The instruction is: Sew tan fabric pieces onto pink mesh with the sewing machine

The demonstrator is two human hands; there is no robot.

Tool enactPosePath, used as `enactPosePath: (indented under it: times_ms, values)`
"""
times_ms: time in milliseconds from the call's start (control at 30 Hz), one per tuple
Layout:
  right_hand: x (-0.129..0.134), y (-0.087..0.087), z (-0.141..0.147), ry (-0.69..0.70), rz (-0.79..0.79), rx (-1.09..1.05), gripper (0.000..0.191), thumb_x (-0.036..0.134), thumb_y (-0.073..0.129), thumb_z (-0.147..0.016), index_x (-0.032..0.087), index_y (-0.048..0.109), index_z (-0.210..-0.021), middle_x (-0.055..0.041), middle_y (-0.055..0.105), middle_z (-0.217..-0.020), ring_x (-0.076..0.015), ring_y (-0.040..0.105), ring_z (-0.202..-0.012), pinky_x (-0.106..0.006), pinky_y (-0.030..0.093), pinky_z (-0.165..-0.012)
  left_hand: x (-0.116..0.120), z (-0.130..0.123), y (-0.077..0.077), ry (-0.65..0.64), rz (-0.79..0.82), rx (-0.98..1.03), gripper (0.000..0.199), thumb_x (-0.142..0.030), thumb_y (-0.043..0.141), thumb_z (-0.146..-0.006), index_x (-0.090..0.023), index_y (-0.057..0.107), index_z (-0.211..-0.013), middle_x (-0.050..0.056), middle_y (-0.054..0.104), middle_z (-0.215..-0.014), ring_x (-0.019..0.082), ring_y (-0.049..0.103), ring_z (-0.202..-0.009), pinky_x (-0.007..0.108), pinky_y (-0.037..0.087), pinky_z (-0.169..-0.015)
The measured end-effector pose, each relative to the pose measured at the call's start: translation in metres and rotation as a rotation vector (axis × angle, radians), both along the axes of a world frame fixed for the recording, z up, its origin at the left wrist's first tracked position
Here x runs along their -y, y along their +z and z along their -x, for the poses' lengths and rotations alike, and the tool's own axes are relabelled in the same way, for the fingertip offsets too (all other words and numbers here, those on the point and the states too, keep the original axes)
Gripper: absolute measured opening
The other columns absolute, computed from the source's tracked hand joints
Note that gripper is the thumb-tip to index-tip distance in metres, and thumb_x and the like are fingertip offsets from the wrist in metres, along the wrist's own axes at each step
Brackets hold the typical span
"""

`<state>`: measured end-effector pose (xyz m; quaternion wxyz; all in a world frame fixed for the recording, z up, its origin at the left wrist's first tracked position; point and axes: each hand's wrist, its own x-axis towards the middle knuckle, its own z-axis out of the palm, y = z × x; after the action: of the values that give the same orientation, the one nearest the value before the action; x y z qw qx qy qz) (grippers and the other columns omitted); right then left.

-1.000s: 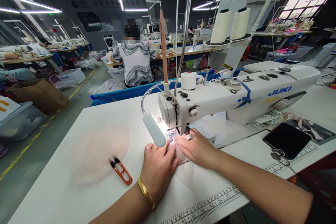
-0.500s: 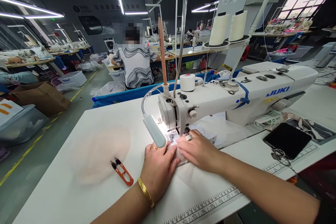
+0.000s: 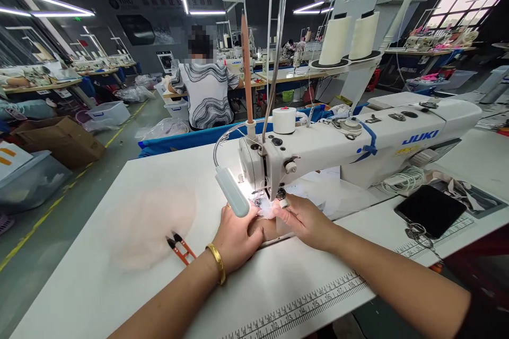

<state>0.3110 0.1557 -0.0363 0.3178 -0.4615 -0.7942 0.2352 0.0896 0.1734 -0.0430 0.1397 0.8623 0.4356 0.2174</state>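
A piece of sheer pale fabric [image 3: 267, 211] lies under the needle area of the white sewing machine [image 3: 318, 143]. My right hand [image 3: 312, 222] pinches its right edge between thumb and fingers, and a ring shows on one finger. On the other side, my left hand [image 3: 236, 235], with a gold bangle at the wrist, has its fingertips on the fabric's left edge. The grey lamp head [image 3: 234, 193] hides some of those fingers. Orange thread snips [image 3: 181, 248] lie left of my left wrist, partly covered by the forearm, beside a pale sheer fabric piece [image 3: 151, 228].
A black phone [image 3: 431, 211] with a key ring lies at the right. A printed ruler [image 3: 302, 312] runs along the table's front edge. Thread cones [image 3: 335, 41] stand behind the machine. A person [image 3: 207, 92] sits ahead, facing away.
My hands have drawn slightly apart at the needle, and the fabric between them has shifted. My left forearm now covers the handle end of the snips.
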Motion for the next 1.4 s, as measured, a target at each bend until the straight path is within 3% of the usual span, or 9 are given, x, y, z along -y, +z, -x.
enactPosePath:
  times_ms: [67,233,433,567,700,1133,1400]
  values:
    - [0.001,0.001,0.001,-0.014,0.033,-0.037,0.025,0.036,0.041,-0.109,0.023,0.063,-0.107,-0.0057,0.072,-0.098,-0.0239,0.066,-0.092,-0.036,0.051,-0.083,-0.001,-0.002,-0.001,0.018,-0.042,0.024,0.005,-0.020,0.060,-0.084,-0.021,0.065,-0.085,0.005,0.063,-0.093,0.025,0.058,-0.091,0.039,0.052,-0.080]
    - [0.001,-0.002,0.004,0.005,0.006,-0.049,0.033,0.039,0.037,-0.109,0.023,0.064,-0.101,-0.0058,0.072,-0.098,-0.0237,0.065,-0.090,-0.037,0.049,-0.082,-0.003,-0.001,-0.006,0.015,-0.096,0.060,0.014,-0.023,0.056,-0.096,-0.021,0.068,-0.088,0.006,0.066,-0.096,0.024,0.058,-0.091,0.037,0.051,-0.079]
    - [0.002,-0.002,0.004,0.179,-0.131,0.104,0.043,0.036,0.028,-0.112,0.021,0.063,-0.091,-0.0049,0.071,-0.088,-0.0211,0.060,-0.082,-0.037,0.045,-0.085,-0.003,0.005,-0.008,-0.093,-0.268,0.005,0.023,-0.015,0.051,-0.097,-0.021,0.071,-0.087,0.007,0.070,-0.099,0.023,0.059,-0.091,0.039,0.048,-0.082]
    - [0.008,0.004,0.000,0.307,-0.148,0.286,0.033,0.052,0.057,-0.104,0.020,0.064,-0.106,-0.0061,0.072,-0.099,-0.0235,0.062,-0.092,-0.038,0.042,-0.088,0.009,0.012,-0.002,-0.184,-0.316,-0.054,0.032,-0.013,0.048,-0.101,-0.023,0.074,-0.086,0.004,0.076,-0.097,0.021,0.064,-0.090,0.039,0.042,-0.080]
    - [0.013,0.014,-0.002,0.322,-0.127,0.425,0.037,0.055,0.075,-0.092,0.019,0.064,-0.096,-0.0050,0.070,-0.099,-0.0247,0.061,-0.096,-0.038,0.040,-0.090,0.021,0.016,0.003,-0.203,-0.304,-0.072,0.028,-0.015,0.050,-0.103,-0.023,0.074,-0.091,0.002,0.078,-0.095,0.021,0.064,-0.087,0.041,0.038,-0.082]
    - [0.007,0.009,-0.001,0.246,-0.155,0.489,0.037,0.052,0.072,-0.095,0.018,0.060,-0.084,-0.0024,0.066,-0.087,-0.0203,0.052,-0.081,-0.035,0.039,-0.082,0.012,0.014,0.000,-0.198,-0.339,-0.073,0.029,-0.008,0.047,-0.101,-0.022,0.072,-0.095,-0.002,0.078,-0.094,0.020,0.066,-0.086,0.041,0.033,-0.084]
    - [0.006,0.003,0.002,0.222,-0.178,0.492,0.026,0.043,0.068,-0.100,0.019,0.065,-0.090,-0.0025,0.070,-0.095,-0.0207,0.052,-0.084,-0.036,0.038,-0.083,0.004,0.017,0.002,-0.209,-0.404,-0.063,0.031,-0.010,0.042,-0.103,-0.022,0.071,-0.098,0.000,0.079,-0.104,0.022,0.069,-0.093,0.039,0.033,-0.081]
